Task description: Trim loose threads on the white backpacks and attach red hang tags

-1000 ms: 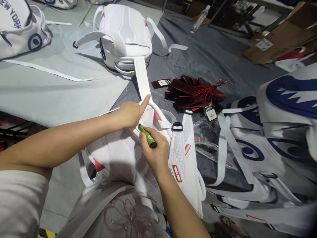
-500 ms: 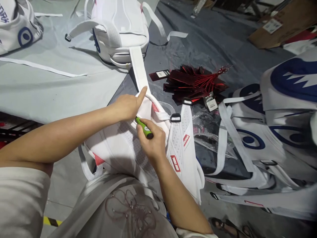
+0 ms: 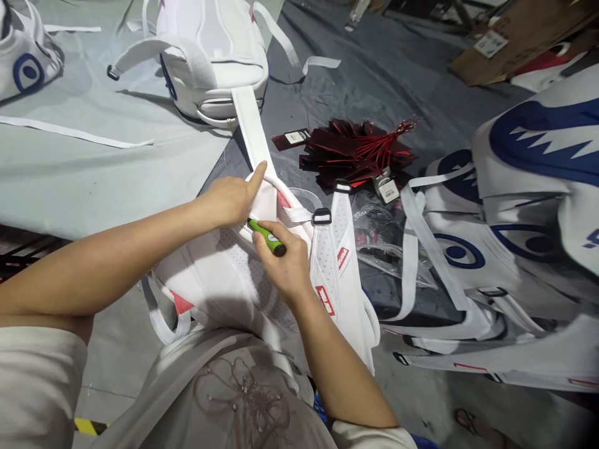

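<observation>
A white backpack [image 3: 206,274] lies against my body at the table edge, its padded strap end and black buckle [image 3: 321,216] to the right. My left hand [image 3: 234,198] is closed on the white fabric near the top handle, index finger stretched along the base of a wide white strap [image 3: 251,128]. My right hand [image 3: 286,259] grips a green tool with a black end [image 3: 266,237]. Its tip points into the fabric just below my left hand and is hidden, so I cannot tell its exact kind.
Another white backpack [image 3: 213,68] stands farther back, joined to the wide strap. Red-black hang tags [image 3: 353,153] lie in a bunch on the grey cloth [image 3: 322,75]. More white backpacks [image 3: 519,206] with blue shark patterns crowd the right. A cardboard box [image 3: 505,47] sits behind them.
The view has shifted slightly, so the scene sits farther left. Both hands keep nearly the same hold on the backpack and the green tool.
</observation>
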{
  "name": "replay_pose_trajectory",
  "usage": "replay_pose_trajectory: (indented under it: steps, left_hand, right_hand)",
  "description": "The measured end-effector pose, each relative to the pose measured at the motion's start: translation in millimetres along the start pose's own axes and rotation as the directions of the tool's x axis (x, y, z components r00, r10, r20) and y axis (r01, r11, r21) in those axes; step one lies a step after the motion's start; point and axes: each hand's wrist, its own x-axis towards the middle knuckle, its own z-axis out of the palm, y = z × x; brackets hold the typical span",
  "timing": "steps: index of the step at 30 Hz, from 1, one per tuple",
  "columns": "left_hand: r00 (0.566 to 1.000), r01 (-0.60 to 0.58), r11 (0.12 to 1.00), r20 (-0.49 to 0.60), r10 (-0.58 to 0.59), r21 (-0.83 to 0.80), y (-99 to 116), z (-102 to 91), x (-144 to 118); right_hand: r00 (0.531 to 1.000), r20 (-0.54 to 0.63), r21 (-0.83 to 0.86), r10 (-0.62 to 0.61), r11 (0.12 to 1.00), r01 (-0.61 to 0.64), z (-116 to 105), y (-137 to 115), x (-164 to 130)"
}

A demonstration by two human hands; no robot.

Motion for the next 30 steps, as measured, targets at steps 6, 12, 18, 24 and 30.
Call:
replay_pose_trajectory:
  steps: [6,12,18,24,30]
  left_hand:
    - [0.999,0.039,0.998,0.0,-0.039,0.04,-0.3,-1.1,-1.8]
    - [0.998,0.057,0.995,0.008,-0.058,0.083,3.7,-9.1,-10.9]
    - [0.996,-0.01,0.99,-0.086,0.022,0.14,-2.4,-8.2,-17.2]
    - [0.999,0.017,0.984,-0.051,-0.008,0.176,-0.1,-6.6,-15.4]
    - [0.997,0.071,0.988,-0.012,-0.07,0.14,10.0,-12.0,-15.7]
  right_hand:
    - [0.995,0.063,0.227,0.076,0.97,-0.088,0.2,-1.8,4.0]
    - [0.996,0.024,0.301,0.086,0.949,-0.089,12.5,-6.6,6.6]
    - [0.993,-0.119,0.377,0.013,0.926,0.033,-48.5,-7.6,-15.4]
    - [0.833,-0.512,-0.38,0.209,0.815,-0.437,-153.6,106.9,-46.3]
    - [0.793,-0.329,-0.702,0.512,0.429,-0.568,-166.4,209.6,0.9]
